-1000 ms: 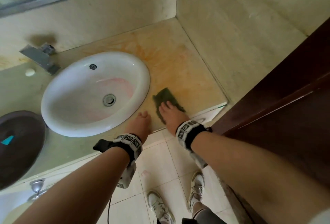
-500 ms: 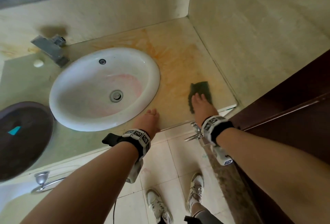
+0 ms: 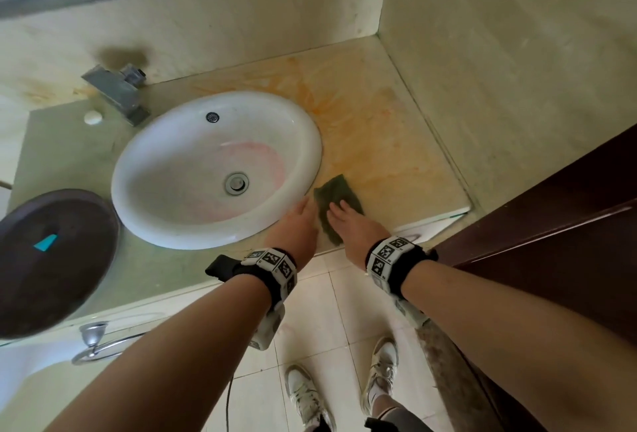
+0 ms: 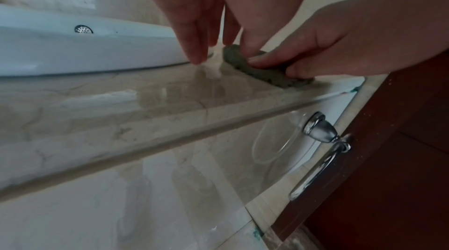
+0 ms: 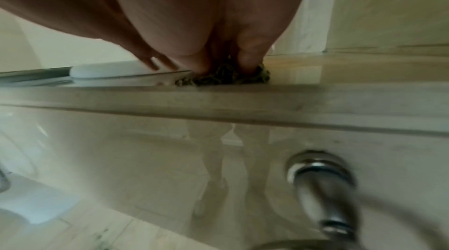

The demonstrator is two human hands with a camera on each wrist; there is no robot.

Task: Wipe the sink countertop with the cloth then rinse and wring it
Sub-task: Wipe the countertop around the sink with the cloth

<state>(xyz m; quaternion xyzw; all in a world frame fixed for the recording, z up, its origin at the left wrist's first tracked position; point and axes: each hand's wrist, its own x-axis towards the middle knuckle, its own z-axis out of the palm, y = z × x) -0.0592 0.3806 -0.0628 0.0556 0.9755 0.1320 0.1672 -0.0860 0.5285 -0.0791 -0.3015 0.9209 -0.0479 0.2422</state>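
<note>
- The right hand (image 3: 348, 224) pressed the green cloth (image 3: 339, 195) flat on the countertop (image 3: 396, 142), fingers spread over it rather than gripping.
- Half a second before, the cloth had been well right of the sink (image 3: 213, 169), near the counter's end; now it lay just beside the sink's rim, so a stroke had swept back toward the basin.
- The left hand (image 3: 296, 228) rested relaxed and empty against the sink's front rim, fingers straight.
- Orange staining showed right of the sink, so I judged wiping unfinished; rinsing and wringing were yet to come.
</note>
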